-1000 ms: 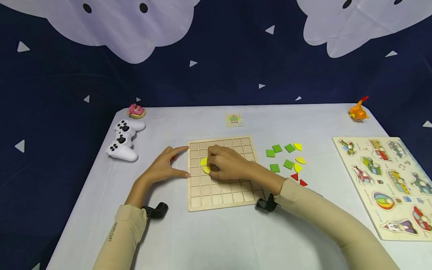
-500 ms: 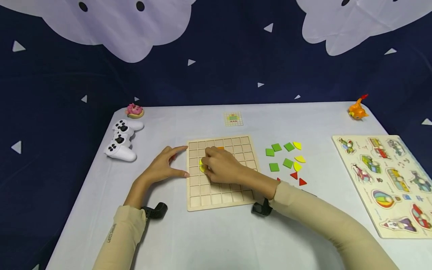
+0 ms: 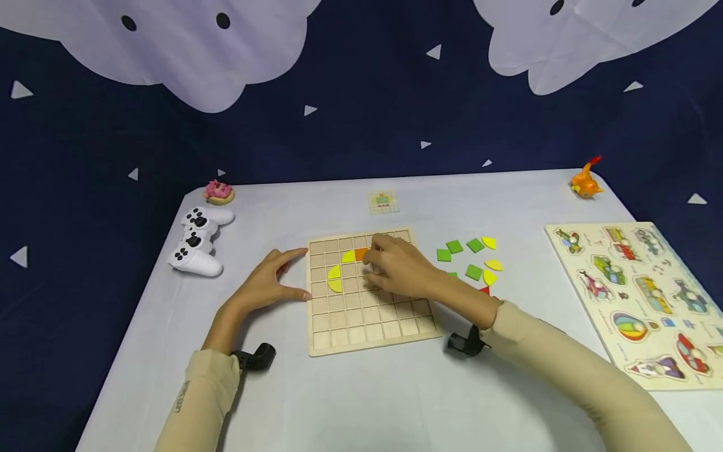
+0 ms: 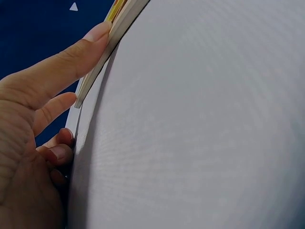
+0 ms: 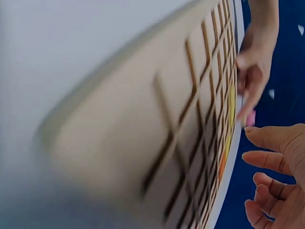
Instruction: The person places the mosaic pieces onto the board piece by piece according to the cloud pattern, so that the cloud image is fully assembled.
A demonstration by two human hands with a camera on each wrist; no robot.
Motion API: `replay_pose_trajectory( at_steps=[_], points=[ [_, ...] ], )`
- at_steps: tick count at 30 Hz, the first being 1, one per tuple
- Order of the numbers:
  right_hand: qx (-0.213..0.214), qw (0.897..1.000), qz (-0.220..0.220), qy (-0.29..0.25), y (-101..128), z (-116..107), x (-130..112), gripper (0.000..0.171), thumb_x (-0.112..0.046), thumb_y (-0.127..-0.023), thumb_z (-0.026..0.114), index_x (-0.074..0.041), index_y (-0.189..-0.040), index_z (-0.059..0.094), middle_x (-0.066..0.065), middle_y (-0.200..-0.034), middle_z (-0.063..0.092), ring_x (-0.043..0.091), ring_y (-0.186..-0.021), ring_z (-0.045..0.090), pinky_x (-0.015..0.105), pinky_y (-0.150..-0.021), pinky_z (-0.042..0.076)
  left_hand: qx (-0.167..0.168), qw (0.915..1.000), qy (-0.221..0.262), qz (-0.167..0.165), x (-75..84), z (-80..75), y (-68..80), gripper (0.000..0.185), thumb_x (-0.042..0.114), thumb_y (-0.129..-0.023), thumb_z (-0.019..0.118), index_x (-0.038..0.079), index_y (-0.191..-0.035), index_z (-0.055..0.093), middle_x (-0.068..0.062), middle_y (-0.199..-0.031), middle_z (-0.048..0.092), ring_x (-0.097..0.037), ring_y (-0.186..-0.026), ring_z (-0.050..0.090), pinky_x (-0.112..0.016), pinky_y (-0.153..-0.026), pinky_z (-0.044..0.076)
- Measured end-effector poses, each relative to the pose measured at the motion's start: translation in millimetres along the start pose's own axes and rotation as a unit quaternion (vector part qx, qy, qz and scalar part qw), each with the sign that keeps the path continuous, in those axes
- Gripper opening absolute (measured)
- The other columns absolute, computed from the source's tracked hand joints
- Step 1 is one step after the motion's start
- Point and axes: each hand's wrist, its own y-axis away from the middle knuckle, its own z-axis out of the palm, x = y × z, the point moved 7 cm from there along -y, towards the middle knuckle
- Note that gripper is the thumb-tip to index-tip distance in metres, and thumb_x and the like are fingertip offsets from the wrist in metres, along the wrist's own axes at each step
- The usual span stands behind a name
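Wooden grid board (image 3: 369, 295) lies flat at the middle of the table (image 3: 361, 395), near its front half. On the board's far-left cells: one yellow quarter-round (image 3: 335, 279), a second yellow piece (image 3: 348, 256) one row farther back, and an orange piece (image 3: 361, 253) touching it on the right.

Right hand (image 3: 398, 267) rests over the board's far middle, fingertips at the orange piece; fingers loosely curved and a little apart, pinching nothing that shows in the right wrist view.

Left hand (image 3: 265, 285) lies on the table at the board's left edge, thumb and forefinger spread and both touching that edge; the other fingers are curled under.

Just off the board's right edge: loose green squares (image 3: 460, 254), yellow pieces (image 3: 491, 263), a red piece (image 3: 484, 290) partly hidden by the right arm.

Right edge of table: picture peg puzzle (image 3: 638, 295). Far right corner: orange toy (image 3: 584, 182). Far left corner: white game controller (image 3: 198, 248), pink doughnut toy (image 3: 218, 191). Far middle: small pattern card (image 3: 383, 202).
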Motion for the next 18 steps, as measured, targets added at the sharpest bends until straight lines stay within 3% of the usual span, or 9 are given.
replay_pose_trajectory(
  at_steps=[10, 18],
  points=[
    [0.02, 0.995, 0.089, 0.041, 52.2, -43.2, 90.2, 0.023, -0.005, -0.083, 0.073, -0.001, -0.106, 0.075, 0.012, -0.092, 0.058, 0.023, -0.077, 0.05, 0.037, -0.067, 0.043, 0.0, 1.0, -0.003, 0.003, -3.4, -0.9, 1.1, 0.097, 0.043, -0.067, 0.09, 0.022, -0.15, 0.045, -0.007, -0.095, 0.04, -0.022, -0.088, 0.041, -0.038, -0.077, 0.033],
    [-0.022, 0.983, 0.168, 0.063, 93.3, -58.8, 151.2, 0.038, 0.011, -0.077, 0.058, -0.002, -0.108, 0.075, 0.016, -0.094, 0.056, 0.025, -0.08, 0.049, 0.037, -0.065, 0.039, -0.001, 1.0, -0.009, 0.002, -3.4, -1.3, 1.2, 0.096, 0.044, -0.067, 0.089, 0.022, -0.15, 0.045, -0.007, -0.095, 0.039, -0.021, -0.086, 0.04, -0.037, -0.075, 0.033]
  ],
)
